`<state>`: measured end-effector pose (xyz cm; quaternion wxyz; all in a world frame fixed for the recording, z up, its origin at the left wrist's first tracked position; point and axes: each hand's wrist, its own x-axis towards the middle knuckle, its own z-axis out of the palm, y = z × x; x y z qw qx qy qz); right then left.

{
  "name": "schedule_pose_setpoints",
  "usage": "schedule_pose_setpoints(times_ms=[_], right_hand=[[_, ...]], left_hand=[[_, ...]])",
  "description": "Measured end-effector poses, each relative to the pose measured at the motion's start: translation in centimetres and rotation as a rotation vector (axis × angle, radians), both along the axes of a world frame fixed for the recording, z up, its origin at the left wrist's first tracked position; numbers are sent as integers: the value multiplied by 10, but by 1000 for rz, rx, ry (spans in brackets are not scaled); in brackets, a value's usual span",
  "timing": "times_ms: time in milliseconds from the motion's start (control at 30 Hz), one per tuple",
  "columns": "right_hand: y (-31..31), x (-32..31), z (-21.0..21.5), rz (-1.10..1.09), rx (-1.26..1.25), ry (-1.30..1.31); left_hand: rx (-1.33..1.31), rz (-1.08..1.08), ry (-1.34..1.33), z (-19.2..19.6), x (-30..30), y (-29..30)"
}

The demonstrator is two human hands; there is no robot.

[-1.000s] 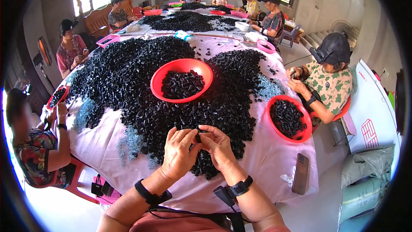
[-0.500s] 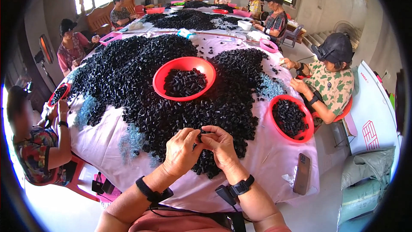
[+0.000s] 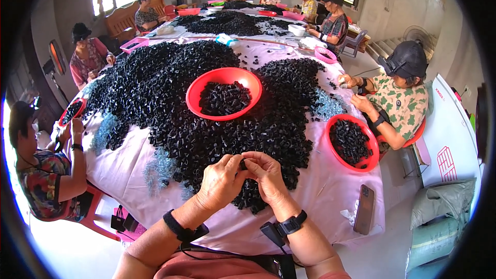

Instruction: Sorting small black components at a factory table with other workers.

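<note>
Both of my hands meet over the near edge of a large heap of small black plastic pieces [image 3: 206,139]. My left hand [image 3: 219,182] and my right hand [image 3: 264,174] pinch one small black plastic piece [image 3: 243,165] between their fingertips. The fingers cover most of it, so its full shape is hidden. Beyond my hands, a round red basin [image 3: 194,101] sits on the heap with more of the black pieces inside. To the right stands a second red basin [image 3: 375,151], also holding black pieces.
A phone [image 3: 365,209] lies on the pink tablecloth [image 3: 320,204] at the right, beside crumpled tissue. Clear bluish plastic scraps [image 3: 160,171] lie along the heap's edges. A person in a leaf-patterned shirt [image 3: 400,103] sits at the right; others work around the table.
My hands stay together in nearly the same place, with small finger shifts on the black piece. The view has moved very slightly.
</note>
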<state>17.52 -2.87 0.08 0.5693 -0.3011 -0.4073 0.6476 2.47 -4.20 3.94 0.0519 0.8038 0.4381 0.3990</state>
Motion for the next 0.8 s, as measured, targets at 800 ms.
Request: schedule_pose_setpoints(times_ms=[800], right_hand=[[-13,3,4,-485,285,-143]], left_hand=[[-98,-252,6,-3,35,-9]])
